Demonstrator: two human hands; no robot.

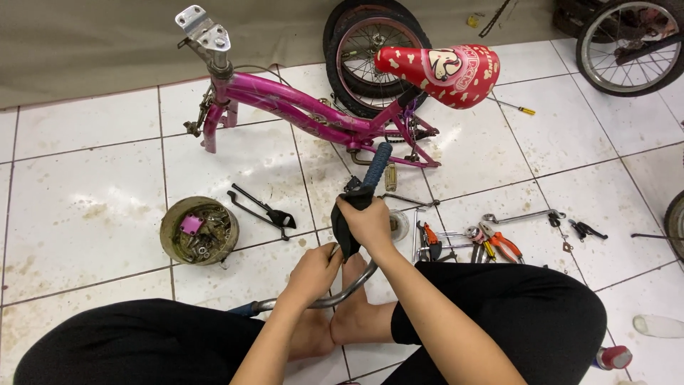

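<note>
A small pink bicycle frame (pixel 299 107) without wheels or handlebar lies across the tiled floor (pixel 78 178) at about twelve o'clock from the hands, its red patterned saddle (pixel 445 71) toward one o'clock. Behind the saddle a loose wheel with tyre (pixel 370 53) leans near the wall, and another wheel (pixel 630 43) sits far off at two o'clock. The person sits on the floor in black trousers, bare feet (pixel 342 321) together at six o'clock. A curved metal handlebar (pixel 342 289) runs from seven o'clock up to the centre, where it ends in a dark rubber grip (pixel 356 214) with a blue end (pixel 379 160). The right hand (pixel 370 224) is wrapped tight around that grip, fingers curled closed upon it. The left hand (pixel 313 271) sits just below at seven o'clock, fingers closed around the bare metal tube of the handlebar. At nine o'clock a round, worn bowl (pixel 199 229) holds bolts, nuts and a small purple piece. Between bowl and hands lie black brake levers (pixel 263 210). At three o'clock, just beside the right knee, lie orange-handled pliers (pixel 502 242), a spanner (pixel 524 215) and other small tools. A yellow-handled screwdriver (pixel 516 107) rests at one o'clock beyond the saddle.
</note>
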